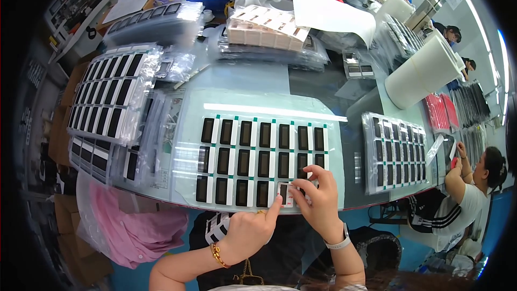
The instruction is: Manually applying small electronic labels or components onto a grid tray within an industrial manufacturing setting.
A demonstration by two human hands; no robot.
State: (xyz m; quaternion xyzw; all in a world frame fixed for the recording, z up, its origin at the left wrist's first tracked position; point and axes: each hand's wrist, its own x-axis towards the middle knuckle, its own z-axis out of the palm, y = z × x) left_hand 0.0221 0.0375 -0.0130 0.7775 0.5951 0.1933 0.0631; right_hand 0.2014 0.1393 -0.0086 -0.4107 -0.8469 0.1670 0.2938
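Note:
Rows of small dark rectangular display panels (244, 162), each with a white strip and green tape tabs, lie on a clear sheet (334, 145) in front of me. At the near edge of this grid lies a white film label (290, 203) with red print and a dark window. My left hand (252, 233) presses its outstretched index fingertip on the label's lower left, with the other fingers curled. My right hand (319, 199) pinches the label's upper right edge between thumb and index finger. Its palm hides the panels at the near right corner.
Stacked panel sheets stand at left (110, 94) and right (396, 153). Behind are a pile of printed cards (264, 29), white paper (334, 15) and a white cylinder (425, 70). Pink cloth (126, 221) hangs below the table's left. A co-worker (471, 183) sits at right.

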